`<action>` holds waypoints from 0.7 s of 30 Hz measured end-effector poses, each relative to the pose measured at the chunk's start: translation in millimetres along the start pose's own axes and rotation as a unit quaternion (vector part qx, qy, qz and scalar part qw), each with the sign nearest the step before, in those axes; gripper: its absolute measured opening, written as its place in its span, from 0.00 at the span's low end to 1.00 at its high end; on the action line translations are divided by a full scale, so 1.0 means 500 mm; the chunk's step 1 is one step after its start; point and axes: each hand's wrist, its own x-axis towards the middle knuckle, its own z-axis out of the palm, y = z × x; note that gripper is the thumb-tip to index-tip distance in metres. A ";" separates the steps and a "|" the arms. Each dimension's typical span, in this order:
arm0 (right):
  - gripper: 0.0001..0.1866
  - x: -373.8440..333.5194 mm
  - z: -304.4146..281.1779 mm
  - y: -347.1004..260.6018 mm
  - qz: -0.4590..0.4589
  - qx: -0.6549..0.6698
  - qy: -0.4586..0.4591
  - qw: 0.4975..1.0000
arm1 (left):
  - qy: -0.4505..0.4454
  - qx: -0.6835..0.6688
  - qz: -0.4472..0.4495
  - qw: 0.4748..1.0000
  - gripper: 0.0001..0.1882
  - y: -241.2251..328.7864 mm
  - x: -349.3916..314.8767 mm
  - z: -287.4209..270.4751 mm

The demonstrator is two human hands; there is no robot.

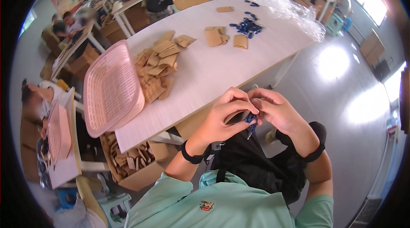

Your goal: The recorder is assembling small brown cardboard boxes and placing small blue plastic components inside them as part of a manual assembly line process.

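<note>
Both of my hands are raised in front of my lap, just off the table's near edge. My left hand (228, 114) is closed, thumb and fingers pinching a small dark blue cord bundle (251, 119) whose end hangs down below the fingertips. Against it, my right hand (273, 107) is also closed, its fingertips meeting at the top of the bundle. The fingers hide part of it. On the table lies a pile of similar dark blue bundles (247, 28). Beside that pile are small brown paper packets (213, 36) and a single packet (240, 41).
A pink plastic basket (112, 87) stands at the left of the white table (200, 70), next to a heap of brown packets (160, 63). Clear plastic wrap (294, 12) lies at the far right end. Below is a cardboard box (141, 179) of packets. Other people sit at tables behind.
</note>
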 end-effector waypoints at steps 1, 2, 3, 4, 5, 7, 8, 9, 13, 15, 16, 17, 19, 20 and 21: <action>0.15 0.001 -0.008 0.006 -0.003 0.008 0.008 1.000 | -0.009 -0.001 0.001 1.000 0.13 -0.014 0.010 0.001; 0.15 0.000 -0.013 0.008 -0.005 0.012 0.024 1.000 | -0.017 -0.001 0.001 1.000 0.13 -0.027 0.021 0.004; 0.15 0.002 -0.014 0.013 -0.038 0.010 0.053 0.998 | -0.028 -0.009 0.000 1.000 0.13 -0.034 0.029 0.007; 0.15 0.000 -0.019 0.019 -0.071 0.007 0.085 0.994 | 0.004 -0.053 -0.021 0.998 0.12 -0.038 0.038 0.015; 0.14 -0.005 -0.025 0.028 -0.138 -0.045 0.131 0.981 | 0.037 -0.097 -0.044 0.994 0.12 -0.045 0.046 0.023; 0.16 -0.024 -0.046 0.038 -0.243 -0.186 0.184 0.934 | 0.048 -0.138 -0.076 0.986 0.12 -0.064 0.057 0.044; 0.18 -0.033 -0.056 0.042 -0.336 -0.325 0.217 0.857 | 0.069 -0.169 -0.106 0.978 0.11 -0.073 0.064 0.055; 0.20 -0.046 -0.052 0.029 -0.330 -0.364 0.221 0.843 | 0.062 -0.168 -0.138 0.974 0.10 -0.078 0.070 0.064; 0.14 -0.053 -0.066 0.067 -0.302 -0.406 0.276 0.817 | 0.051 -0.192 -0.234 0.952 0.10 -0.101 0.084 0.103; 0.13 -0.055 -0.092 0.078 -0.303 -0.378 0.280 0.829 | 0.050 -0.237 -0.273 0.931 0.11 -0.111 0.088 0.115; 0.12 -0.054 -0.106 0.083 -0.306 -0.356 0.280 0.837 | 0.053 -0.283 -0.305 0.908 0.12 -0.116 0.091 0.119; 0.12 -0.053 -0.123 0.091 -0.307 -0.350 0.279 0.840 | 0.034 -0.297 -0.323 0.898 0.14 -0.122 0.090 0.118; 0.11 -0.044 -0.150 0.103 -0.267 -0.182 0.231 0.918 | 0.030 -0.322 -0.347 0.880 0.14 -0.124 0.089 0.115; 0.11 -0.041 -0.154 0.104 -0.269 -0.175 0.223 0.921 | 0.025 -0.352 -0.366 0.861 0.15 -0.124 0.087 0.115; 0.11 -0.036 -0.156 0.095 -0.265 -0.169 0.206 0.927 | 0.034 -0.343 -0.366 0.864 0.15 -0.124 0.087 0.115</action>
